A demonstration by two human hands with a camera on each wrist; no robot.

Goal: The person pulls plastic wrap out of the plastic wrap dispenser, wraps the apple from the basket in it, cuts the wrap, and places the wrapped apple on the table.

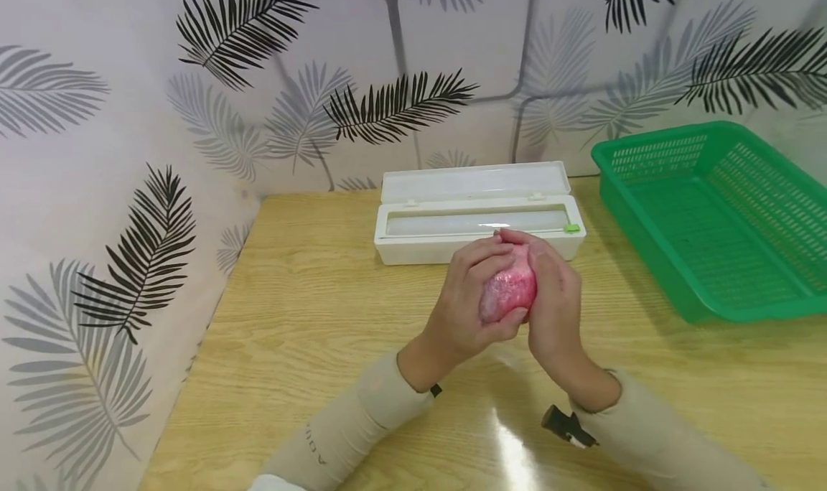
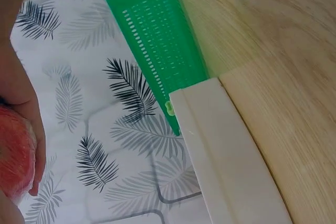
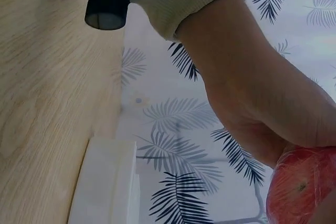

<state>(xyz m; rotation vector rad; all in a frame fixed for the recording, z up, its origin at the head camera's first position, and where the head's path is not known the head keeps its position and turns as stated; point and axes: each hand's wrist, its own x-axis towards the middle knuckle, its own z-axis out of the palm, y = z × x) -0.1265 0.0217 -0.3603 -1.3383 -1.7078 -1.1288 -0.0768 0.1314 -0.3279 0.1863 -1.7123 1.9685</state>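
Observation:
A red apple (image 1: pixel 510 288) wrapped in clear plastic film is held up between both hands, in front of the white box. My left hand (image 1: pixel 460 301) grips it from the left, fingers curled over the top and thumb along the lower side. From the right, my right hand (image 1: pixel 557 308) cups round it, its fingers reaching over the far side. The film looks wrinkled and shiny on the apple (image 2: pixel 14 156) in the left wrist view. In the right wrist view a small dark hollow shows on the wrapped apple (image 3: pixel 286 192).
Behind the hands stands a white film dispenser box (image 1: pixel 420 250), its lid (image 1: pixel 474 184) raised, with a roll (image 1: pixel 478 222) inside and a green slider (image 1: pixel 571 228) at its right end. A green plastic basket (image 1: pixel 685 268) sits to the right on the wooden table (image 1: pixel 291 319). Leaf-patterned walls rise behind and left.

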